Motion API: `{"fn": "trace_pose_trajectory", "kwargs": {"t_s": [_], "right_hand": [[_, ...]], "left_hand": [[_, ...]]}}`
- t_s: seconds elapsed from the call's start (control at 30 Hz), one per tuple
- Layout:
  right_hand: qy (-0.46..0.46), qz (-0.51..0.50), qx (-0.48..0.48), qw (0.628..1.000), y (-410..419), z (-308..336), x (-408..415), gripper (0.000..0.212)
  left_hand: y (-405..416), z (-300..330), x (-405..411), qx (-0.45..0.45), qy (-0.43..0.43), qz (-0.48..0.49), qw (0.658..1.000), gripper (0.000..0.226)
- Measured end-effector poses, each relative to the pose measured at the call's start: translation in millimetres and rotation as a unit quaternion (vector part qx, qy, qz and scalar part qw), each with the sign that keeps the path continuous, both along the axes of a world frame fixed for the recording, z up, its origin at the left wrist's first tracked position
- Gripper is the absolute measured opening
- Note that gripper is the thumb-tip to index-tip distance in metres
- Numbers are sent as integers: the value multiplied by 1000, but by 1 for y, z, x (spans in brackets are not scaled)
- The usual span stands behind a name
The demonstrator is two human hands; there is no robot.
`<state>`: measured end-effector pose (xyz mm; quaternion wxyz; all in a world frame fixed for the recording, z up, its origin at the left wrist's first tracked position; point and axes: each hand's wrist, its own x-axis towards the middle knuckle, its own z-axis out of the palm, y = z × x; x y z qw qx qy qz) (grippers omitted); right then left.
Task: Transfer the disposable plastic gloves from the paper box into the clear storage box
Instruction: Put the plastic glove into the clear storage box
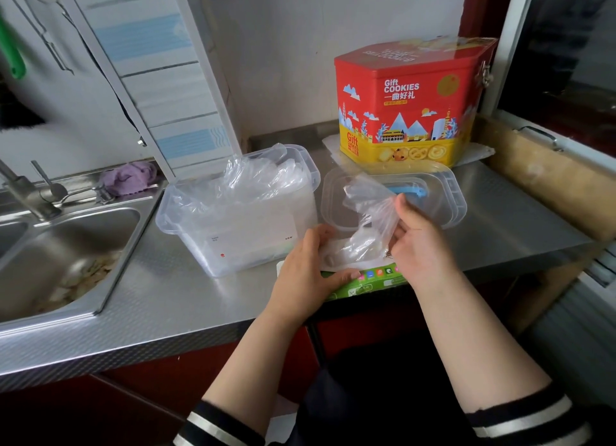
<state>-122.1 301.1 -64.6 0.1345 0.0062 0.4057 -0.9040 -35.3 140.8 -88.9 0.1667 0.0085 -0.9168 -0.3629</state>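
The clear storage box (213,245) stands open on the steel counter, with several thin plastic gloves (253,179) bunched up and sticking out of its top. Right of it, at the counter's front edge, lies the green-and-white paper box (373,277). My left hand (306,272) holds the paper box at its left end, thumb along the front side. My right hand (420,242) pinches a crumpled clear glove (370,209) that rises out of the paper box opening. The storage box's clear lid (446,202) with a blue handle lies flat behind my hands.
A red and yellow cookie tin (406,102) stands at the back right by the wall. A steel sink (63,255) with a tap (26,192) fills the left; a purple cloth (128,177) lies on its rim. A wooden board (546,179) edges the counter on the right.
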Motion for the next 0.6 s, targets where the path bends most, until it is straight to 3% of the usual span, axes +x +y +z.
{"fn": "trace_pose_trajectory", "kwargs": {"t_s": [0.13, 0.2, 0.27, 0.33, 0.47, 0.6], "right_hand": [[22, 10, -25, 999, 4, -1, 3, 35], [38, 18, -17, 999, 5, -3, 4, 37], [48, 17, -12, 999, 4, -4, 4, 35], [63, 11, -8, 998, 3, -3, 5, 43], [110, -4, 64, 992, -2, -6, 11, 68], [177, -6, 164, 971, -3, -9, 16, 41]], "left_hand": [[6, 12, -5, -102, 112, -8, 988, 77], [14, 29, -8, -33, 116, 0, 993, 63], [22, 55, -14, 115, 57, 18, 992, 54], [21, 76, -27, 202, -48, 45, 977, 80], [22, 103, -46, 188, -182, 62, 963, 91], [32, 106, -57, 103, -159, 47, 981, 46]]}}
